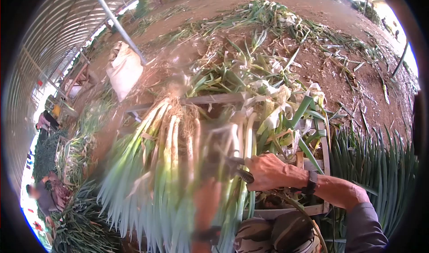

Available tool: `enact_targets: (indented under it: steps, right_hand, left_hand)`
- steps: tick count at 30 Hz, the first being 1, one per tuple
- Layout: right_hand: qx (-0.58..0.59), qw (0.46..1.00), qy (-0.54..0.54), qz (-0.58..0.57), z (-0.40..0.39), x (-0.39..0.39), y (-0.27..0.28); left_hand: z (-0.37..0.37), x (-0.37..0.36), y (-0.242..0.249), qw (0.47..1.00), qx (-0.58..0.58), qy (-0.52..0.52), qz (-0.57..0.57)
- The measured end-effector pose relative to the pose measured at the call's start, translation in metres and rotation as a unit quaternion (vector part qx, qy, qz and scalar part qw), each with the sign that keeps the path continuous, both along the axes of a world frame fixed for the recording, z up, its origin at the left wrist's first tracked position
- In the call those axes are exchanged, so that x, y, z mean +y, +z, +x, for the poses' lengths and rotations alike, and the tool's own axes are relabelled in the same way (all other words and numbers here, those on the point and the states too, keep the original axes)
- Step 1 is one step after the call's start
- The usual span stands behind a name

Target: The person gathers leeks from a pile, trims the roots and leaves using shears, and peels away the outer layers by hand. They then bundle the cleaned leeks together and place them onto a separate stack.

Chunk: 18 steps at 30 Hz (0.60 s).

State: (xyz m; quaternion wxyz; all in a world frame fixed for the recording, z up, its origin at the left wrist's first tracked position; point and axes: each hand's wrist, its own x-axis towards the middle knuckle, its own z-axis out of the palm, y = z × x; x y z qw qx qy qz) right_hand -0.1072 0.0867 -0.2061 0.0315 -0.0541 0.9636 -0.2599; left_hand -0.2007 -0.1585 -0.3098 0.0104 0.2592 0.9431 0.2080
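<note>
My right hand, with a dark band on its wrist, is closed round a tool with a dark handle. Beside it are pale stalks of long green onions. My left hand is smeared by motion among the stalks just to the left, and its fingers cannot be made out. A wide bunch of green onions lies left of that hand, roots toward the far side and green leaves toward me.
Under the onions is a wooden frame, with peeled leaves heaped at its right. More onions stand at the right. A pale sack and a metal pole are at the far left. A person is at the left edge.
</note>
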Motion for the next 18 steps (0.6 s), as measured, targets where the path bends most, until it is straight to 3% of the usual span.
enact_targets:
  steps: [2,3,6,7,10,18]
  right_hand:
    - [-0.015,1.000,0.015,-0.020,0.003,-0.004,0.005]
    - [-0.031,0.999,0.023,-0.027,0.004,-0.006,0.004]
    - [-0.097,0.992,0.046,-0.065,0.004,-0.015,0.002]
    - [-0.094,0.991,0.059,-0.074,0.005,-0.018,0.001]
    - [-0.027,0.991,0.105,-0.085,0.009,-0.024,-0.002]
    - [-0.001,0.992,0.114,-0.046,0.012,-0.034,0.005]
  left_hand:
    - [-0.003,-0.024,0.005,0.987,0.099,0.075,0.098]
    - [-0.010,-0.037,-0.003,0.983,0.144,0.109,0.040]
    - [-0.008,-0.054,-0.011,0.991,0.052,0.125,0.002]
    - [-0.011,-0.066,-0.037,0.989,0.103,0.095,-0.036]
    - [-0.022,-0.070,-0.045,0.987,0.013,0.155,0.034]
    - [-0.047,-0.051,-0.027,0.974,-0.134,0.121,0.138]
